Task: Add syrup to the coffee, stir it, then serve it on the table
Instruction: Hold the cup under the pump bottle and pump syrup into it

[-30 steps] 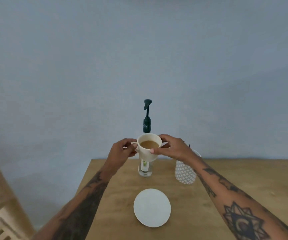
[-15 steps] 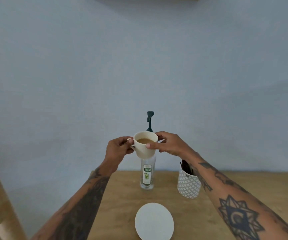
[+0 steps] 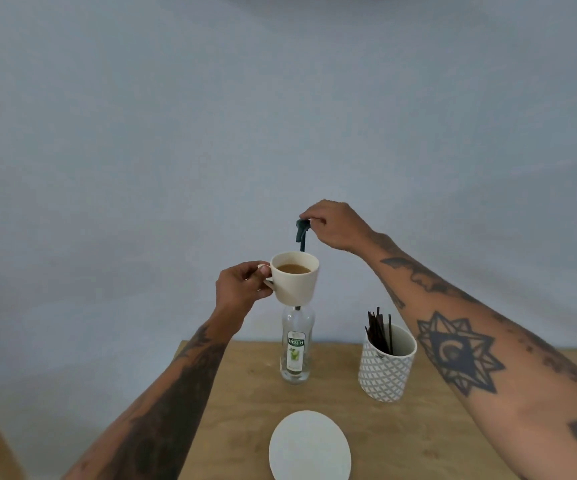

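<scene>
Cream cup (image 3: 295, 277) of coffee is held by its handle in the left hand (image 3: 242, 289) under the syrup bottle (image 3: 295, 348)'s pump (image 3: 302, 230), grasped by the right hand (image 3: 337, 225); syrup, stirring and serving are judged pending.

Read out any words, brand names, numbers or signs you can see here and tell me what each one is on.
"TEISSEIRE": on the white and green label of the clear syrup bottle.
Smaller print on that label above and below the brand name: too small and blurred to read.
No text shows on the coffee cup, the patterned stirrer holder or the white saucer.
</scene>
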